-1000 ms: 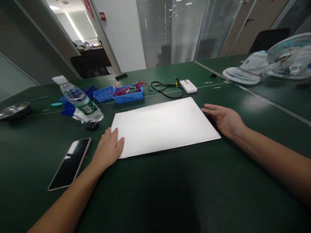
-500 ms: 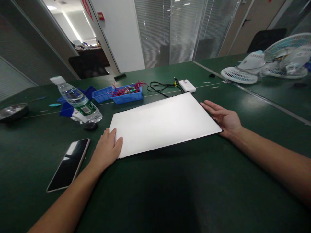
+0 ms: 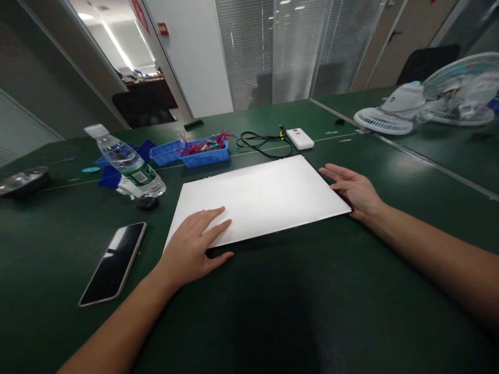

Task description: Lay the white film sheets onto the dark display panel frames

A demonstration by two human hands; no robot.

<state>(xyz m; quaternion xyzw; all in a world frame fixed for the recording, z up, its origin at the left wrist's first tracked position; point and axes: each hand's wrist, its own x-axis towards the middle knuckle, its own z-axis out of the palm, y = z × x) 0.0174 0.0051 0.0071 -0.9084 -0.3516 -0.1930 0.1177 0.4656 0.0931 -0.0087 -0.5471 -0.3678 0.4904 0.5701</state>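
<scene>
A thin white rectangular panel [image 3: 265, 195] with a dark edge lies in front of me on the green table [image 3: 249, 311]. Over its near left corner is my left hand [image 3: 195, 246], fingers spread and thumb apart, beyond the near edge. Whether those fingertips touch the surface I cannot tell. My right hand [image 3: 356, 192] is beside the panel's right edge, palm turned inward and fingers stretched out, with the near right corner against it.
At left are a phone [image 3: 114, 264], a tilted water bottle [image 3: 127, 163] and a metal dish [image 3: 24, 181]. Beyond the panel stand a blue tray [image 3: 206, 157] of red wires, a black cable [image 3: 265, 143] and a white box [image 3: 299, 138]. Fan parts [image 3: 384, 120] lie far right.
My left hand has left the panel's left edge and moved right over its near corner, fingers spreading. The panel's far right corner has come lower and nearer. My right hand has shifted slightly left.
</scene>
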